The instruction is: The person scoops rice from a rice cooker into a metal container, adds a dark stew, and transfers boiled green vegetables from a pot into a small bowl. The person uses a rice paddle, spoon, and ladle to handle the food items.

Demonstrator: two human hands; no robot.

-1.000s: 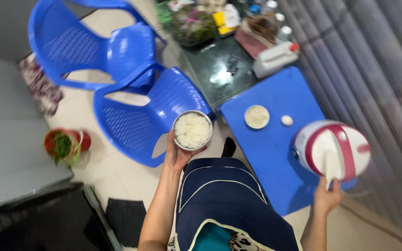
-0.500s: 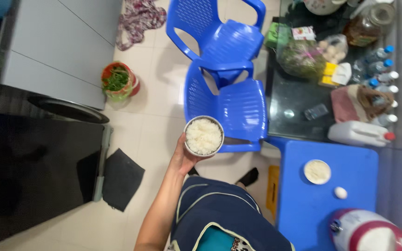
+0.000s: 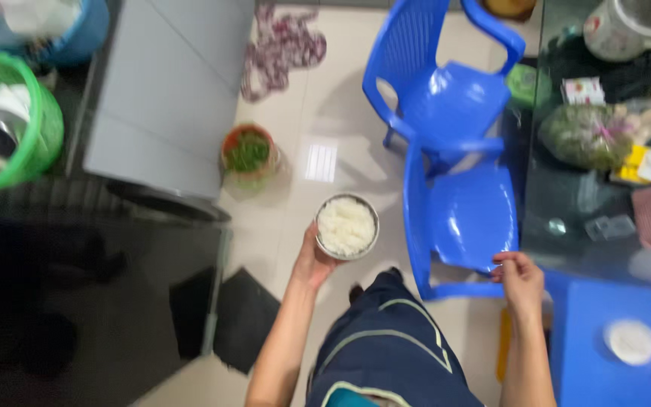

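Observation:
My left hand (image 3: 312,260) holds a round steel bowl (image 3: 346,227) filled with white cooked rice, carried level in front of me over the pale tiled floor. My right hand (image 3: 520,277) hangs loosely curled with nothing in it, just by the front edge of the nearer blue plastic chair (image 3: 467,218) and beside the dark glass table (image 3: 604,181). My dark blue apron (image 3: 386,347) shows below.
A second blue chair (image 3: 446,83) stands behind the first. The glass table holds bagged greens (image 3: 589,136) and packets. A blue table (image 3: 627,339) with a small white dish (image 3: 631,341) is at lower right. A pot of greens (image 3: 249,154), a grey cabinet (image 3: 167,83), a green basket (image 3: 9,128) and a black counter (image 3: 69,301) lie left.
The view has swung left, away from the blue table and the rice cooker. My right hand has left the cooker lid and now hangs by the chair. The bowl stays in my left hand.

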